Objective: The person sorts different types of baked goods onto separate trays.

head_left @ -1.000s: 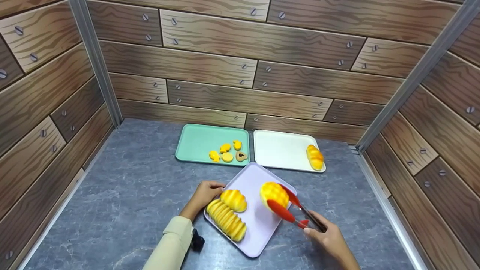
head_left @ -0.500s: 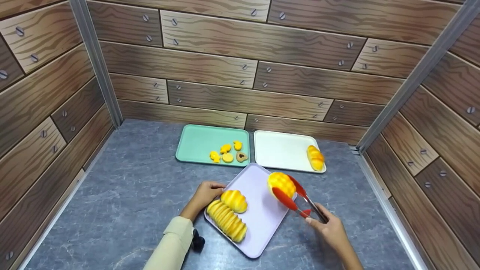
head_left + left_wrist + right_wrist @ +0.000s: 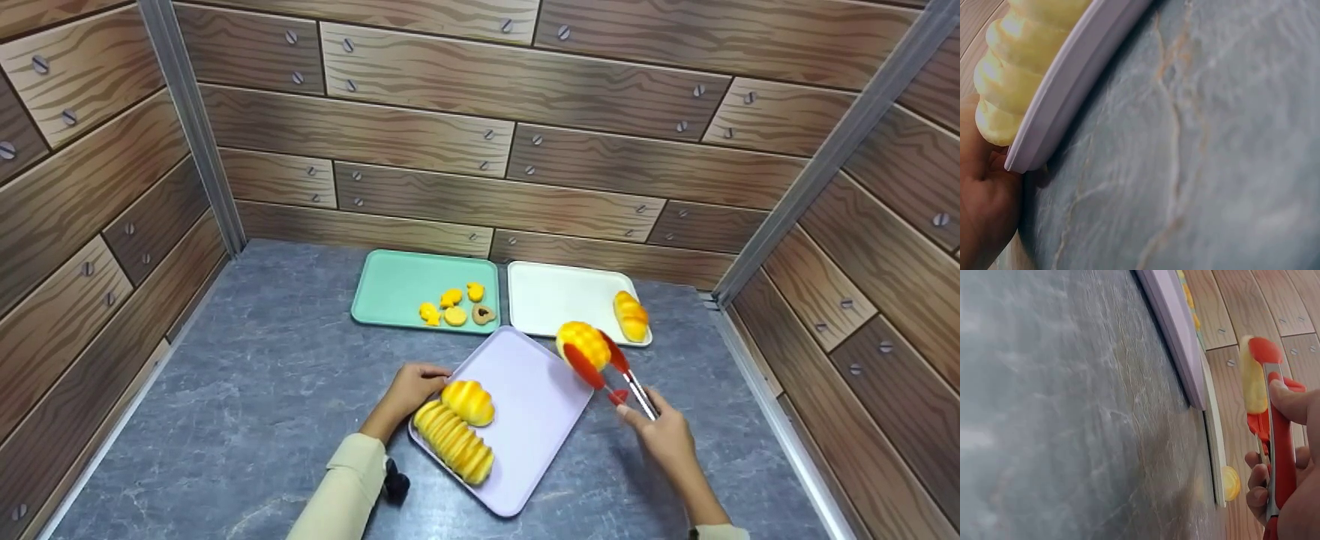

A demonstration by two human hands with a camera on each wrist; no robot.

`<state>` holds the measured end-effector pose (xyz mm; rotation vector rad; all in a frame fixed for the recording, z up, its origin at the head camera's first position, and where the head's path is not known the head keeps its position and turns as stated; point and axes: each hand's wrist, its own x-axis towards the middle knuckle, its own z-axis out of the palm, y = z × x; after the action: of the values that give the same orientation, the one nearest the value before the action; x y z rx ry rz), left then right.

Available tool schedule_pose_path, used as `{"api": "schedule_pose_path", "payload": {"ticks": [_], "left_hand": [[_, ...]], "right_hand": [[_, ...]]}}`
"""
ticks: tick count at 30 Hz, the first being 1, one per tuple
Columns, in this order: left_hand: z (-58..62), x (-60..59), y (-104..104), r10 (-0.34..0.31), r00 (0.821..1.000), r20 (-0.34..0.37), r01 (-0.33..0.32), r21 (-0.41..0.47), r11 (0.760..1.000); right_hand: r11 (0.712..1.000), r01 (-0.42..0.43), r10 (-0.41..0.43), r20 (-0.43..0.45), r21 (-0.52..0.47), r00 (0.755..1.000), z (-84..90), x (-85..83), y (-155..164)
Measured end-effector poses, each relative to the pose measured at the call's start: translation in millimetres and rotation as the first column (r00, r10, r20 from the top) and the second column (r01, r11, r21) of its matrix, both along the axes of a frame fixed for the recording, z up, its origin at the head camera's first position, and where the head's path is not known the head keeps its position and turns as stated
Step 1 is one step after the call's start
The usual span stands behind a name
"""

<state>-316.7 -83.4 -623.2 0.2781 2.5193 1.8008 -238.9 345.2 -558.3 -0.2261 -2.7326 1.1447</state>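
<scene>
With the lilac tray [image 3: 525, 435] held by the left hand [image 3: 414, 385], the pineapple bun [image 3: 586, 340] should be squeezed gently in the red-tipped tongs [image 3: 583, 367] gripped by the right hand [image 3: 666, 439].

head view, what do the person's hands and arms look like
The left hand and right hand are ungloved. A beige sleeve on the left has a small black object by its cuff; a pale sleeve edge shows on the right.
</scene>
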Motion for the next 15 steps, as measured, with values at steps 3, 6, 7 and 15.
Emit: {"api": "schedule_pose_path", "payload": {"ticks": [3, 6, 7, 15], "left_hand": [[-0.5, -0.4, 0, 0.004, 1.000, 0.021, -0.004, 0.003, 1.000], [-0.6, -0.3, 1, 0.008, 0.999, 0.050, -0.008, 0.009, 1.000], [-0.5, -0.2, 1, 0.009, 0.998, 0.062, -0.010, 0.012, 1.000], [-0.3, 0.2, 0, -0.003, 1.000, 0.024, 0.004, -0.019, 1.000]], "right_hand": [[0.999, 0.023, -0.023, -0.010, 0.024, 1.000, -0.6, -10.3, 1], [0.998, 0.043, -0.043, 0.009, 0.038, 0.999, -1.1, -20.3, 3], [0.998, 0.052, -0.052, 0.016, 0.048, 0.998, -1.5, -23.5, 3], [0.985, 0.123, -0.129, 0.048, 0.122, 0.990, -8.8, -52.4, 3]]}}
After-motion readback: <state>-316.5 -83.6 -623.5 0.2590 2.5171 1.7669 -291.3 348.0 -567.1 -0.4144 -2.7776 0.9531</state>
